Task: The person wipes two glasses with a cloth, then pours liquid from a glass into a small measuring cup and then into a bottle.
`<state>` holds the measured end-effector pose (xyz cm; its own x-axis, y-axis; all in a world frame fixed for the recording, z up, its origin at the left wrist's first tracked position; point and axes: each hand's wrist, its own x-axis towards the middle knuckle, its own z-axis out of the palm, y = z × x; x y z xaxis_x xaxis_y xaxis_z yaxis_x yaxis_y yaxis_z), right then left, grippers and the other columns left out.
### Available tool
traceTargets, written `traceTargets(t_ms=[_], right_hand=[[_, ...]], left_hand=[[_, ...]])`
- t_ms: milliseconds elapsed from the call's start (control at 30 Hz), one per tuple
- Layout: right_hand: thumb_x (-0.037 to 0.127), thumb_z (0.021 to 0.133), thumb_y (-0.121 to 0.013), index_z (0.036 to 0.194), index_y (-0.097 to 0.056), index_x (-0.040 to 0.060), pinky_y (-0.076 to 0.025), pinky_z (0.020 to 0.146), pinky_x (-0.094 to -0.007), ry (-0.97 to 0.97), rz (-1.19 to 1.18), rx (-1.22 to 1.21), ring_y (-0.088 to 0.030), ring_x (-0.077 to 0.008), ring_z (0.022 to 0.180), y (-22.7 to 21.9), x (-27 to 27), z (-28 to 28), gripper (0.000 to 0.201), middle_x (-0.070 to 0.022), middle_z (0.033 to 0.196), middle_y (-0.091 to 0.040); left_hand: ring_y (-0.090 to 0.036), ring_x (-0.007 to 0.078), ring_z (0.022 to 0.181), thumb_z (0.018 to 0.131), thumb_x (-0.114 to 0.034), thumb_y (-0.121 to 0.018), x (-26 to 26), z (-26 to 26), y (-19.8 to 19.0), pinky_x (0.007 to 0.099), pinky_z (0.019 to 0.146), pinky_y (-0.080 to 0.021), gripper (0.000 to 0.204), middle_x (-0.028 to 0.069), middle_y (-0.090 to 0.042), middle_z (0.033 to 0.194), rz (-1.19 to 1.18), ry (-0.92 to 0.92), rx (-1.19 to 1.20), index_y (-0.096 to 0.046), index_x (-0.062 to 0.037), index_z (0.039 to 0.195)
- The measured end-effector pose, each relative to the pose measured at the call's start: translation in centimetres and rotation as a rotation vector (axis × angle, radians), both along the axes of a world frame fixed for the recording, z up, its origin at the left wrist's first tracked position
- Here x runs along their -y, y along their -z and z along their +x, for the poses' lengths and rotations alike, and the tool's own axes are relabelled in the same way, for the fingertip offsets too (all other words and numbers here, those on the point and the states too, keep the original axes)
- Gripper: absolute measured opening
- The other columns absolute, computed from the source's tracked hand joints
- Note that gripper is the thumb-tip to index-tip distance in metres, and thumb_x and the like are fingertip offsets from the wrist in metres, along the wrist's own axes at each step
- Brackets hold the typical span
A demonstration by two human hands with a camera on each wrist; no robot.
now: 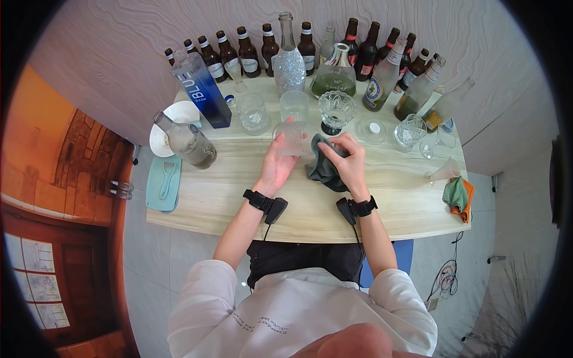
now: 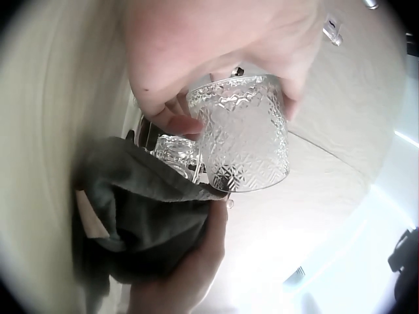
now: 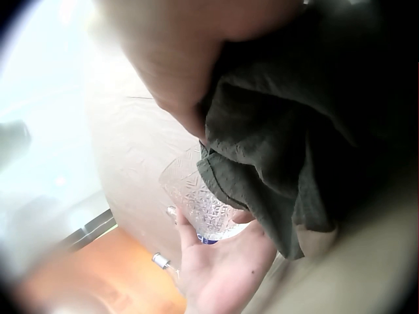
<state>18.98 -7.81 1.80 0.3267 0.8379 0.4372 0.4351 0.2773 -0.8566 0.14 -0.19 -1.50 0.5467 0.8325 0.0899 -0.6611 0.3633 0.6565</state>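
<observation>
My left hand (image 1: pixel 274 166) holds a clear patterned glass tumbler (image 1: pixel 290 141) above the table, tipped on its side, with thumb and fingers around it. The left wrist view shows the cut diamond pattern on the tumbler (image 2: pixel 245 134) and its mouth toward the right hand's side. My right hand (image 1: pixel 353 165) pinches a dark grey-green cloth (image 1: pixel 325 172) between thumb and fingers. Bunched folds of the cloth (image 3: pixel 275 150) hang below the hand in the right wrist view. Cloth and tumbler are side by side, the cloth's edge right at the glass.
Beyond the hands stand two more tumblers (image 1: pixel 253 113), a footed glass bowl (image 1: pixel 337 110) and a row of bottles along the back. A grey bottle (image 1: pixel 192 146) and peeler (image 1: pixel 168 181) on a blue board (image 1: pixel 156 200) are left. Folded cloths (image 1: pixel 458 200) lie right.
</observation>
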Motion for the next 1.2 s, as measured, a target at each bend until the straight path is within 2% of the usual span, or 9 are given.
traceTargets(t_ms=[100, 200, 300, 433, 533, 767, 867, 1100, 1200], right_hand=[[0.008, 0.083, -0.085, 0.094, -0.074, -0.0029, -0.038, 0.062, -0.0272, 0.084, 0.045, -0.161, -0.046, -0.0105, 0.067, 0.7, -0.4, 0.2, 0.018, -0.0012, 0.078, -0.055], [0.008, 0.084, -0.084, 0.094, -0.074, -0.0037, -0.038, 0.062, -0.0267, 0.120, 0.082, -0.180, -0.047, -0.0100, 0.069, 0.6, -0.2, 0.5, 0.018, -0.0010, 0.080, -0.056], [0.007, 0.084, -0.084, 0.095, -0.074, -0.0030, -0.038, 0.063, -0.0270, -0.009, 0.120, -0.180, -0.047, -0.0108, 0.070, 1.3, -0.3, 0.6, 0.018, -0.0012, 0.080, -0.056], [0.008, 0.083, -0.084, 0.094, -0.075, -0.0019, -0.038, 0.064, -0.0280, -0.189, 0.042, -0.008, -0.048, -0.0123, 0.071, 0.0, 0.3, 0.1, 0.017, -0.0014, 0.078, -0.054], [0.009, 0.084, -0.084, 0.093, -0.075, -0.0021, -0.039, 0.064, -0.0283, -0.213, -0.018, 0.005, -0.049, -0.0123, 0.070, 0.2, 0.2, -0.2, 0.017, -0.0016, 0.077, -0.054], [0.010, 0.084, -0.084, 0.096, -0.076, -0.0026, -0.040, 0.063, -0.0279, 0.078, 0.000, -0.075, -0.049, -0.0116, 0.069, 0.8, -0.4, 0.4, 0.019, -0.0024, 0.078, -0.056], [0.009, 0.084, -0.084, 0.095, -0.075, -0.0028, -0.039, 0.063, -0.0274, 0.062, 0.056, -0.163, -0.048, -0.0114, 0.069, 1.1, -0.5, 0.5, 0.019, -0.0019, 0.078, -0.056], [0.008, 0.084, -0.084, 0.093, -0.076, -0.0018, -0.038, 0.063, -0.0276, -0.226, 0.067, -0.011, -0.047, -0.0110, 0.069, 0.2, 0.3, -0.1, 0.015, -0.0004, 0.076, -0.052], [0.010, 0.084, -0.084, 0.093, -0.076, -0.0019, -0.039, 0.063, -0.0285, -0.253, -0.017, -0.039, -0.047, -0.0111, 0.069, 0.1, 0.4, -0.5, 0.017, -0.0003, 0.076, -0.052]], left_hand=[[-0.051, 0.0213, 0.137, 0.099, -0.049, -0.065, 0.0, 0.0, 0.3, 0.0376, 0.114, -0.039, 0.078, 0.0083, -0.057, 0.146, 0.022, 0.118, -0.015, -0.034, -0.0149, 0.162], [-0.051, 0.0217, 0.137, 0.100, -0.048, -0.065, 0.5, 0.4, 0.0, 0.0432, 0.116, -0.039, 0.076, 0.0084, -0.054, 0.147, 0.120, 0.157, -0.155, -0.033, -0.0156, 0.161], [-0.051, 0.0219, 0.137, 0.101, -0.048, -0.064, 0.7, 0.5, -0.2, 0.0429, 0.116, -0.038, 0.077, 0.0086, -0.054, 0.147, 0.087, 0.182, -0.140, -0.032, -0.0152, 0.162], [-0.051, 0.0216, 0.136, 0.101, -0.048, -0.063, 0.6, 0.5, -0.4, 0.0406, 0.115, -0.039, 0.075, 0.0085, -0.054, 0.148, 0.019, 0.109, -0.082, -0.034, -0.0146, 0.161], [-0.051, 0.0211, 0.135, 0.100, -0.049, -0.063, 0.1, 0.3, 0.2, 0.0386, 0.114, -0.040, 0.074, 0.0086, -0.054, 0.148, -0.019, 0.054, -0.036, -0.037, -0.0144, 0.160], [-0.053, 0.0224, 0.133, 0.097, -0.051, -0.066, -0.2, 0.1, 0.7, 0.0394, 0.114, -0.041, 0.077, 0.0101, -0.056, 0.146, -0.011, 0.099, -0.043, -0.039, -0.0123, 0.158], [-0.053, 0.0222, 0.133, 0.097, -0.052, -0.067, 0.5, 0.3, 0.5, 0.0406, 0.115, -0.040, 0.078, 0.0099, -0.057, 0.144, 0.011, 0.126, -0.115, -0.039, -0.0121, 0.158], [-0.054, 0.0215, 0.131, 0.098, -0.056, -0.064, 0.5, 0.5, 0.5, 0.0395, 0.113, -0.041, 0.077, 0.0091, -0.060, 0.139, -0.026, 0.067, -0.135, -0.040, -0.0111, 0.157], [-0.056, 0.0220, 0.129, 0.099, -0.058, -0.061, -0.1, 0.3, 0.9, 0.0396, 0.113, -0.042, 0.076, 0.0090, -0.061, 0.138, -0.059, -0.004, -0.096, -0.042, -0.0108, 0.156]])
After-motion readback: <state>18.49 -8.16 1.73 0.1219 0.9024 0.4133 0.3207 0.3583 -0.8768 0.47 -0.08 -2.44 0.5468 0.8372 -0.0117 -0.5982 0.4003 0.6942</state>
